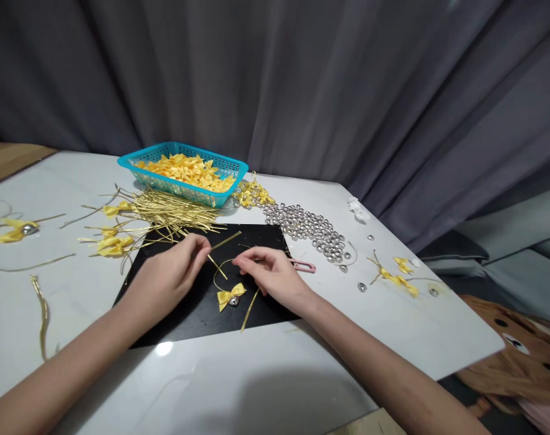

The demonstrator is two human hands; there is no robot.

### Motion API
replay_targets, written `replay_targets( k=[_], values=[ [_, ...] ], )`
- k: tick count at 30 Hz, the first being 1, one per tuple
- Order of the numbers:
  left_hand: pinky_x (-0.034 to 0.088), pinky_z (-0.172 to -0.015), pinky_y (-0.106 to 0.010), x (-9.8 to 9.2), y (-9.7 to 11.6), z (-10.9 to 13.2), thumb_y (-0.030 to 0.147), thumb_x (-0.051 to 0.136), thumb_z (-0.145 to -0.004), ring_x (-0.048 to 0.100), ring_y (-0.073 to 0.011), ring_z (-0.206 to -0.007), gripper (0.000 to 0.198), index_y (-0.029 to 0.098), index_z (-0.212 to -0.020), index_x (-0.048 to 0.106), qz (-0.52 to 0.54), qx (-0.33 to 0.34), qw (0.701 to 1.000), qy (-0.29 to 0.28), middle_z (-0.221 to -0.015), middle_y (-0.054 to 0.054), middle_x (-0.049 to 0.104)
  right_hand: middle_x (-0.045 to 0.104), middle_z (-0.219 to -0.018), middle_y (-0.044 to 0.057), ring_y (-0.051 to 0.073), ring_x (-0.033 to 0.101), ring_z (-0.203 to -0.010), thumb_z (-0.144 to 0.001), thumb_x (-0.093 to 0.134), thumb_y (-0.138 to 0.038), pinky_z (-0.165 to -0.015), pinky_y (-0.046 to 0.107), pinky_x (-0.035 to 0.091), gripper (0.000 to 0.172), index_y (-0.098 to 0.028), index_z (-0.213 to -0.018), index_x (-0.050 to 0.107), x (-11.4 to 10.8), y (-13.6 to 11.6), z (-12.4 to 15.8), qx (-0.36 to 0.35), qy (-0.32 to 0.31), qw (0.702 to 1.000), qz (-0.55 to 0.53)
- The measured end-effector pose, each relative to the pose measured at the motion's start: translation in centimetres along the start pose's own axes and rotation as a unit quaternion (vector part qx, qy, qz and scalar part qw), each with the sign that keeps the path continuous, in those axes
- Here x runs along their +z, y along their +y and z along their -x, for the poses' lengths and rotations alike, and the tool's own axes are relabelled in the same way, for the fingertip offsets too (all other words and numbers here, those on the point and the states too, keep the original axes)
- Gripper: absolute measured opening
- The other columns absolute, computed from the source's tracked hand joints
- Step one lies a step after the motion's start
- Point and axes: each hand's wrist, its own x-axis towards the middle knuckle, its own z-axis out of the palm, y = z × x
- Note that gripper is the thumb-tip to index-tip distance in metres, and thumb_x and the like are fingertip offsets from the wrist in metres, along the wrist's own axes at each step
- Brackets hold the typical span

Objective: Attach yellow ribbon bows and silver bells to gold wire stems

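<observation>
My left hand [172, 275] and my right hand [271, 273] rest on a black mat [197, 314], each pinching a thin gold cord [220, 267] that loops between them. A small yellow ribbon bow [229, 296] with a silver bell at its middle hangs on the loop, lying on the mat just below my fingers. One end of the cord sticks out up and right past my left fingers; another end trails down under my right hand.
A turquoise basket [148, 164] of yellow bows stands at the back. Beside it lie a bundle of gold cords [175, 211], a heap of silver bells [308, 228], a pink clip [304, 266], and finished bows [114, 243] at left and right [399, 279].
</observation>
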Motion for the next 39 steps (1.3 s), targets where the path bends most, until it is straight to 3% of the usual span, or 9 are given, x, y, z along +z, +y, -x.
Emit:
replay_targets(
  k=[5, 12, 15, 17, 19, 21, 23, 28, 39],
  values=[
    [0.046, -0.061, -0.025, 0.8, 2.9, 1.6, 0.039, 0.045, -0.091, 0.06, -0.0147, -0.065, 0.021, 0.021, -0.088, 0.056, 0.247, 0.038, 0.968, -0.009, -0.073, 0.0, 0.062, 0.061, -0.072, -0.001, 0.001, 0.037, -0.037, -0.078, 0.068, -0.034, -0.035, 0.016, 0.031, 0.024, -0.016, -0.093, 0.07, 1.5, 0.5, 0.9, -0.046, -0.008, 0.984, -0.174],
    [0.051, -0.061, -0.024, 0.9, 2.3, 0.7, 0.04, 0.068, -0.074, 0.062, -0.0152, -0.064, 0.024, 0.017, -0.08, 0.068, 0.413, -0.113, 0.903, 0.011, -0.069, -0.001, 0.066, 0.053, -0.058, -0.005, 0.002, 0.031, -0.038, -0.079, 0.065, -0.033, -0.036, 0.014, 0.032, 0.016, -0.018, -0.083, 0.07, 0.0, -1.4, 0.8, -0.061, 0.056, 0.955, -0.284],
    [0.049, -0.057, -0.019, 0.7, 2.0, 0.1, 0.035, 0.074, -0.069, 0.059, -0.012, -0.061, 0.02, 0.016, -0.075, 0.069, 0.455, -0.176, 0.872, 0.047, -0.068, -0.001, 0.065, 0.063, -0.084, -0.002, -0.001, 0.029, -0.039, -0.081, 0.061, -0.029, -0.034, 0.012, 0.03, 0.013, -0.019, -0.082, 0.07, -1.3, -2.6, 0.7, -0.048, 0.072, 0.945, -0.314],
    [0.048, -0.054, -0.015, 0.6, 2.3, 0.1, 0.03, 0.073, -0.071, 0.057, -0.0095, -0.059, 0.016, 0.015, -0.074, 0.069, 0.531, -0.224, 0.815, 0.052, -0.069, -0.001, 0.064, 0.065, -0.093, -0.001, -0.001, 0.026, -0.038, -0.084, 0.058, -0.028, -0.032, 0.012, 0.027, 0.014, -0.02, -0.084, 0.07, -1.8, -3.0, 0.7, -0.027, 0.084, 0.947, -0.31],
    [0.047, -0.049, -0.014, 0.5, 3.0, 0.4, 0.024, 0.064, -0.078, 0.053, -0.0072, -0.052, 0.012, 0.014, -0.072, 0.068, 0.635, -0.286, 0.717, 0.034, -0.064, -0.001, 0.06, 0.066, -0.093, 0.0, -0.001, 0.03, -0.038, -0.084, 0.06, -0.029, -0.033, 0.012, 0.029, 0.014, -0.021, -0.089, 0.07, -2.0, -3.1, 0.8, -0.009, 0.095, 0.952, -0.292],
    [0.043, -0.042, -0.013, 0.3, 4.1, 1.0, 0.017, 0.054, -0.081, 0.046, -0.0058, -0.043, 0.02, 0.012, -0.067, 0.067, 0.712, -0.335, 0.617, -0.008, -0.054, 0.0, 0.054, 0.068, -0.091, 0.001, 0.001, 0.046, -0.047, -0.08, 0.066, -0.028, -0.04, 0.011, 0.039, 0.012, -0.021, -0.089, 0.071, -2.0, -3.1, 0.9, -0.007, 0.098, 0.954, -0.283],
    [0.038, -0.037, -0.014, 0.2, 5.1, 1.6, 0.016, 0.051, -0.077, 0.039, -0.0055, -0.037, 0.025, 0.01, -0.058, 0.065, 0.739, -0.347, 0.574, -0.066, -0.044, 0.001, 0.045, 0.068, -0.086, 0.002, 0.006, 0.061, -0.067, -0.074, 0.073, -0.024, -0.054, 0.012, 0.049, 0.011, -0.02, -0.085, 0.072, -1.9, -3.1, 1.0, -0.023, 0.091, 0.952, -0.293],
    [0.036, -0.035, -0.015, 0.1, 5.9, 2.5, 0.019, 0.063, -0.067, 0.037, -0.0051, -0.035, 0.018, 0.009, -0.052, 0.066, 0.75, -0.307, 0.572, -0.126, -0.037, 0.002, 0.042, 0.069, -0.09, 0.0, 0.01, 0.066, -0.087, -0.075, 0.074, -0.026, -0.07, 0.016, 0.054, 0.007, -0.023, -0.079, 0.07, -1.5, -3.1, 1.5, -0.104, 0.06, 0.951, -0.284],
    [0.043, -0.041, -0.009, -0.1, 5.7, 1.7, 0.009, 0.045, -0.09, 0.045, -0.0015, -0.04, 0.029, 0.011, -0.094, 0.074, 0.758, -0.335, 0.56, -0.005, -0.057, 0.001, 0.055, 0.07, -0.085, 0.003, 0.01, 0.068, -0.082, -0.076, 0.074, -0.034, -0.071, 0.016, 0.052, 0.02, -0.016, -0.077, 0.066, 1.5, -0.9, 2.2, 0.003, -0.077, 0.938, -0.339]
  ],
)
